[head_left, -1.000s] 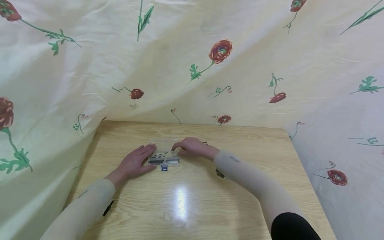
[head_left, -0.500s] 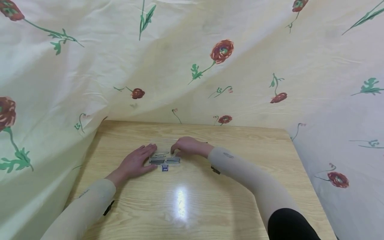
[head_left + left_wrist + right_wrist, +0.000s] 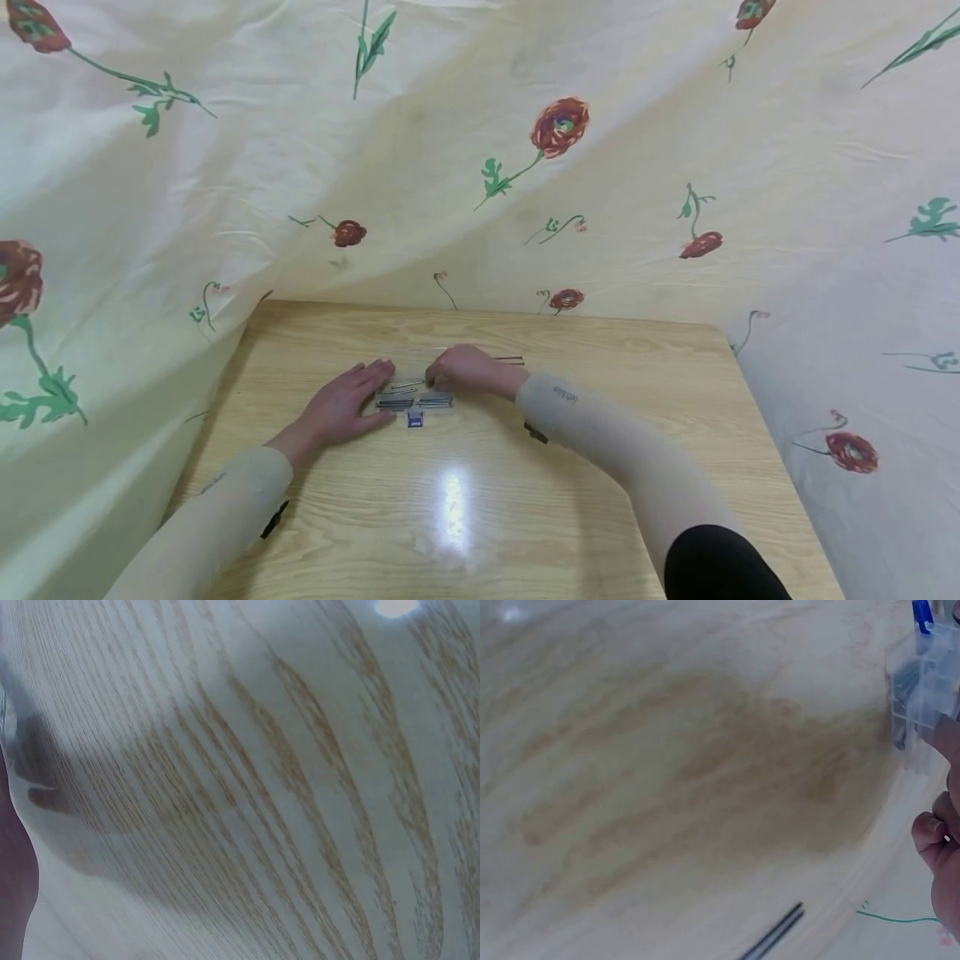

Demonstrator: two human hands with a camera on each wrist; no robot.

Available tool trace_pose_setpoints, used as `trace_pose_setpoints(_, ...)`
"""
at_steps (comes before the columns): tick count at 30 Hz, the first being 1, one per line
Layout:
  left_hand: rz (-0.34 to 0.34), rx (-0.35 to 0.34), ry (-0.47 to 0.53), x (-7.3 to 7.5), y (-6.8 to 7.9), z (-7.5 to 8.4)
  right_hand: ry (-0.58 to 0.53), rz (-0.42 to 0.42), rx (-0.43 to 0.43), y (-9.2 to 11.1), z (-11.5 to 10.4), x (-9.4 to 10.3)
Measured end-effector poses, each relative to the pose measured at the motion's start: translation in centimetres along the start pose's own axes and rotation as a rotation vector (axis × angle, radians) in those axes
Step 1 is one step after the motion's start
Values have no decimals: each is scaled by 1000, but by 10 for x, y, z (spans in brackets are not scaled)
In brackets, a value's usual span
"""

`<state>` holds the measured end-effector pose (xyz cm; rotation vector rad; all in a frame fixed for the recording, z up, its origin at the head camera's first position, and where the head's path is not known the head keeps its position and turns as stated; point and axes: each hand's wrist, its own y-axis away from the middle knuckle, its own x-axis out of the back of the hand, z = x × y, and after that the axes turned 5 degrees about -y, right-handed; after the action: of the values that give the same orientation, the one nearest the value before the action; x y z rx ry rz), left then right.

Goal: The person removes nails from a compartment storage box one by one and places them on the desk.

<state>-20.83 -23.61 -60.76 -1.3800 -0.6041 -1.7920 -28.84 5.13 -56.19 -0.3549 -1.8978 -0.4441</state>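
A clear plastic compartment box lies on the wooden table. Bundles of thin metal nails fill its front compartments, and a few loose ones lie behind them. My left hand rests along the box's left edge, fingers straight and thumb spread toward the front corner. Over the right part of the box is my right hand, its fingers bent down into a compartment. The right wrist view shows the thumb and finger at the box wall; whether a nail is between them is hidden.
Two nails lie on the table right of the box, beside my right wrist. A blue latch sits at the box's front. Flowered cloth hangs behind the table and along both sides.
My right hand has shifted slightly left and its fingers have drawn together and down over the box. The two nails on the table show more fully. The left hand stays at the box's edge.
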Motion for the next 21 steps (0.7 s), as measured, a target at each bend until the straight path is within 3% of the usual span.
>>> trace_pose_setpoints(10, 6, 2, -16, -3, 1, -3, -6, 112, 11, 3, -1, -12)
trace_pose_setpoints(14, -12, 8, -7, -3, 0, -2, -21, 111, 4, 6, -1, -11)
trace_pose_setpoints(21, 20, -8, -4, -1, -2, -1, -32, 109, 3, 6, 0, -10)
